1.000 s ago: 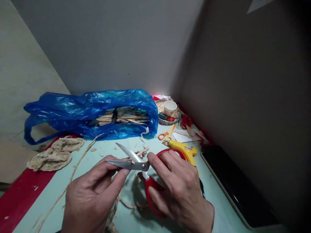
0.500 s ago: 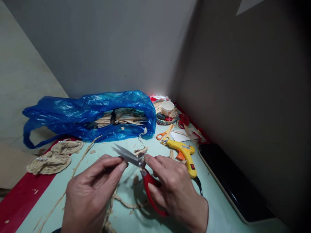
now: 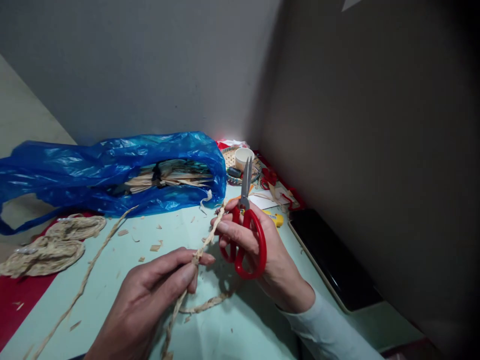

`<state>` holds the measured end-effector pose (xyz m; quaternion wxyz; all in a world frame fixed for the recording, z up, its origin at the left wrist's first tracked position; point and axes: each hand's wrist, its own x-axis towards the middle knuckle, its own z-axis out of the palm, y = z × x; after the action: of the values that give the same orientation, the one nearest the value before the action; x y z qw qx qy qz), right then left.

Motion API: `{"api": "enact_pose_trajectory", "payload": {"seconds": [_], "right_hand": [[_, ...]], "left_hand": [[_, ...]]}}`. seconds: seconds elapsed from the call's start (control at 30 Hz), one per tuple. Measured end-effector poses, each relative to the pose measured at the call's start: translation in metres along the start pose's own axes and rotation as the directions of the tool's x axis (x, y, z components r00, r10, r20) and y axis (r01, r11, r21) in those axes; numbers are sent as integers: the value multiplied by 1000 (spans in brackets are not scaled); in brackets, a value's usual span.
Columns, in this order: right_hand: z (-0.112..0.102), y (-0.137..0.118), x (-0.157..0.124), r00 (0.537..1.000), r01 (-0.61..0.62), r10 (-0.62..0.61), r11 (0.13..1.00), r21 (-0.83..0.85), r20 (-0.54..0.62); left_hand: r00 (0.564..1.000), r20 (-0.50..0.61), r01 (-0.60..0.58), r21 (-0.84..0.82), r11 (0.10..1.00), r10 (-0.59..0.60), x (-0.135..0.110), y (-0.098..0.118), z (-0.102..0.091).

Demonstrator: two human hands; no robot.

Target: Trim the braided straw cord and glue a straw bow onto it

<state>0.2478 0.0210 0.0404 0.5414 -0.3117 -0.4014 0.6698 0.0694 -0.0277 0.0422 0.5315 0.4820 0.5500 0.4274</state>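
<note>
My left hand (image 3: pixel 150 292) pinches a twisted straw cord (image 3: pixel 208 239) between thumb and fingers. The cord's upper end reaches the fingertips of my right hand (image 3: pixel 275 252), which touch it. Hooked in that same hand are red-handled scissors (image 3: pixel 250 245), blades together and pointing up. Below my left hand the cord hangs down, and a braided length (image 3: pixel 208 304) lies curved on the table behind it. Part of the glue gun (image 3: pixel 276 219), yellow, shows behind my right hand; the rest of it is hidden.
A blue plastic bag (image 3: pixel 176 145) holding a straw bundle (image 3: pixel 174 177) lies at the back. Two woven straw pieces (image 3: pixel 48 257) and a long straw strand (image 3: pixel 84 285) are at left. A dark phone-like slab (image 3: pixel 333 260) lies right. Behind stands a white cup (image 3: pixel 243 156) on a woven tray (image 3: pixel 229 156).
The scissors' blades have swung away from my left fingertips to point upward in my right hand. My right fingertips have come to the cord's end. The view has shifted slightly right.
</note>
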Motion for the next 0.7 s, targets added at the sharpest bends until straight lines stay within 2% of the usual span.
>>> {"api": "enact_pose_trajectory", "payload": {"seconds": [0.2, 0.33, 0.5, 0.7], "right_hand": [[1, -4, -3, 999, -40, 38, 994, 100, 16], [1, -3, -2, 997, -24, 21, 999, 38, 74], [3, -3, -4, 996, -17, 19, 1000, -15, 91], [5, -7, -5, 999, -1, 3, 999, -37, 53]], "left_hand": [[998, 52, -40, 52, 998, 37, 1, -3, 2], [999, 34, -9, 54, 998, 7, 1, -4, 2], [1000, -11, -2, 178, 984, 4, -2, 2, 4], [997, 69, -33, 189, 981, 20, -3, 3, 10]]}}
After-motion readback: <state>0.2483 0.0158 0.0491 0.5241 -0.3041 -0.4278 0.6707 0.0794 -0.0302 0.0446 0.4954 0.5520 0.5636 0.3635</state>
